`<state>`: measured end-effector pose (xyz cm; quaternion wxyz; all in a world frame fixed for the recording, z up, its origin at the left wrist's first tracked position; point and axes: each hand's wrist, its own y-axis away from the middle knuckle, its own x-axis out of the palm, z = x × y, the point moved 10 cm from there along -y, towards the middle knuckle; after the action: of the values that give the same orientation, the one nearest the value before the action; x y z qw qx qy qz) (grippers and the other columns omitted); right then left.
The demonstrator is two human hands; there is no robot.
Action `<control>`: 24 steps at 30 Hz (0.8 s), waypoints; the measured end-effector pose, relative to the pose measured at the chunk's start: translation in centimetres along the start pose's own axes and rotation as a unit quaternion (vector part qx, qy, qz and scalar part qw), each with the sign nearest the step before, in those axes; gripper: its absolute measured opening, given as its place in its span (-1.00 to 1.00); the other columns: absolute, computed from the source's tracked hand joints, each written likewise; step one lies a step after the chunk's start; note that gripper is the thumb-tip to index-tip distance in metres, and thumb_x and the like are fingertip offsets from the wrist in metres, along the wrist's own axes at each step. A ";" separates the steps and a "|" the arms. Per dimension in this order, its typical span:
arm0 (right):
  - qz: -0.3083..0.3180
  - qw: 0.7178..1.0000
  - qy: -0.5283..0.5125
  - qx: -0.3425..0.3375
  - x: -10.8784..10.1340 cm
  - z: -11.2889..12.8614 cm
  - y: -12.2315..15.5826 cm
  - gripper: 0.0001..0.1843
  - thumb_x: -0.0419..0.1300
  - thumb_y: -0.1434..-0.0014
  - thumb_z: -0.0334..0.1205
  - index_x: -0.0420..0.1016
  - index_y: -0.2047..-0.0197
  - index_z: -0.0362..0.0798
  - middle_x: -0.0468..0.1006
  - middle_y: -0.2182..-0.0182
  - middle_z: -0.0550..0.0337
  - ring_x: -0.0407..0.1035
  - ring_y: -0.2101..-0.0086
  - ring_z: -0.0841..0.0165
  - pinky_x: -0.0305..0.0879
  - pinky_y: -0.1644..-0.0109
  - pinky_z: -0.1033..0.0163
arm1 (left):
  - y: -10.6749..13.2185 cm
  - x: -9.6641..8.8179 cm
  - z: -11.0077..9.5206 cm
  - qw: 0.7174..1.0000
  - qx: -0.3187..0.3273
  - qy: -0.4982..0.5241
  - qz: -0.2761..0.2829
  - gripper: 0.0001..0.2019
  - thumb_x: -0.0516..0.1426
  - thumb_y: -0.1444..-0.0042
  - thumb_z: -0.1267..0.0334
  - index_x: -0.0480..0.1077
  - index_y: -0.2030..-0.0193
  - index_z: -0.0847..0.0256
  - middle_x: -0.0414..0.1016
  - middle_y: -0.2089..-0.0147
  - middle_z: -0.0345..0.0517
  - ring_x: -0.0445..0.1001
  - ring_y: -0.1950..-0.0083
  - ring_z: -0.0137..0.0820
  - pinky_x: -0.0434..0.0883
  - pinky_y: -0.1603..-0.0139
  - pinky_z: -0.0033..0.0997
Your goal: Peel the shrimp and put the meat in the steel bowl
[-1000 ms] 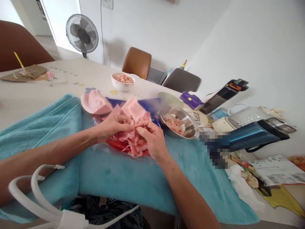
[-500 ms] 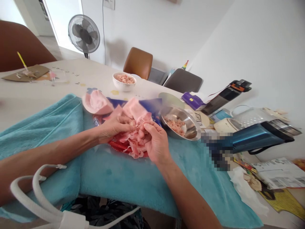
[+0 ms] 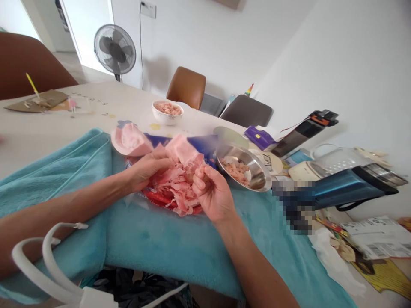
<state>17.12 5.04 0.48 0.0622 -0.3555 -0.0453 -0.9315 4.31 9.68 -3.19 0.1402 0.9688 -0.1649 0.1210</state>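
Two hands are working over one heap of pink peelings (image 3: 176, 192), which is lying on a red and blue bag (image 3: 205, 143) midway along a teal towel (image 3: 154, 239). The left hand (image 3: 150, 169) is bending its fingers over the heap's left side; how far it is closing, and on what, cannot be told. The right hand (image 3: 215, 188) is forming a closed curl at the heap's right margin — whether it is holding a scrap cannot be told. A broad strip of towel is extending to the near edge, while a steel bowl (image 3: 260, 171) is bounding the room just beyond the right hand. A white bowl (image 3: 167, 119) is standing well apart — both bowls, two in all, are containing pinkish pieces. One fan (image 3: 115, 49) and three chairs (image 3: 188, 87) are standing behind.
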 end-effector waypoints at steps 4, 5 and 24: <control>-0.010 0.999 0.036 0.000 -0.3 -0.4 0.0 -0.90 0.30 0.00 -0.28 0.49 0.45 -0.12 0.43 0.54 0.33 0.25 0.61 0.58 0.27 0.61 0.48 | 0.5 1.4 0.3 0.998 -0.023 0.014 0.054 -0.85 0.33 0.12 0.29 0.48 0.40 0.24 0.40 0.54 -0.25 0.28 0.58 -0.57 0.20 0.60 -0.58; -0.012 0.999 0.050 -0.005 -0.3 -0.4 0.0 -0.90 0.30 0.00 -0.28 0.50 0.44 -0.13 0.43 0.54 0.33 0.26 0.61 0.58 0.27 0.61 0.47 | 0.7 1.9 0.4 0.997 -0.030 0.016 0.071 -0.85 0.33 0.12 0.29 0.48 0.39 0.25 0.43 0.51 -0.23 0.30 0.56 -0.57 0.21 0.59 -0.58; -0.048 0.972 0.224 -0.047 -0.4 -0.7 0.3 -0.88 0.28 -0.07 -0.19 0.48 0.40 -0.06 0.47 0.64 0.35 0.30 0.68 0.53 0.22 0.62 0.43 | 1.3 2.5 -1.0 0.988 0.057 -0.123 0.072 -0.83 0.30 0.03 0.21 0.50 0.41 0.28 0.43 0.51 -0.23 0.26 0.54 -0.59 0.15 0.57 -0.58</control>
<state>17.04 4.67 -0.29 0.0092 -0.1377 -0.0035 -0.9904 6.01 8.09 -1.28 0.0543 0.9683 -0.2431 0.0202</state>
